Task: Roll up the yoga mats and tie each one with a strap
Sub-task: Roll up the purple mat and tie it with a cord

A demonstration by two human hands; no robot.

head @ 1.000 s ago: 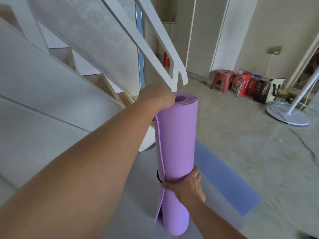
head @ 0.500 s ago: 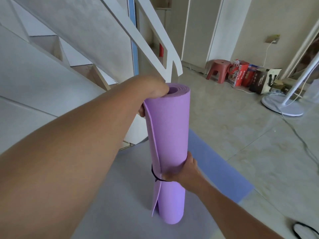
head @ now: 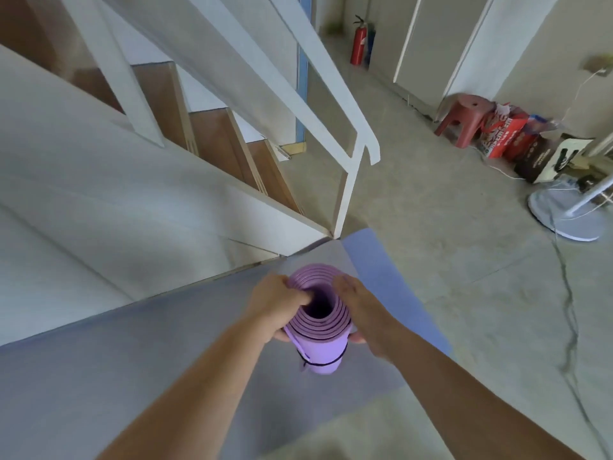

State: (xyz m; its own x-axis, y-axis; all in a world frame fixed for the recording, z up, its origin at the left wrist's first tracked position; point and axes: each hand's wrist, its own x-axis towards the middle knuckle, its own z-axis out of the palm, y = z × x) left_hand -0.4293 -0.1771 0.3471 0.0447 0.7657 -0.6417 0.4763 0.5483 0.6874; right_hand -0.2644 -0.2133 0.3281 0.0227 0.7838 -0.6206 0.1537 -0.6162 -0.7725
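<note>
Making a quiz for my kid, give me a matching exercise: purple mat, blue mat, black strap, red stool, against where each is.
1 purple mat
2 blue mat
3 black strap
4 red stool

A flat on the floor
B looped round the rolled mat
C beside the far wall
D gripped by left hand and right hand

Pairs: 1-D, 2-A, 3-B, 4-C

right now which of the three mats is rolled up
The purple mat, upright between the left hand and right hand, with a black strap round it. The grey mat and blue mat lie flat.
</note>
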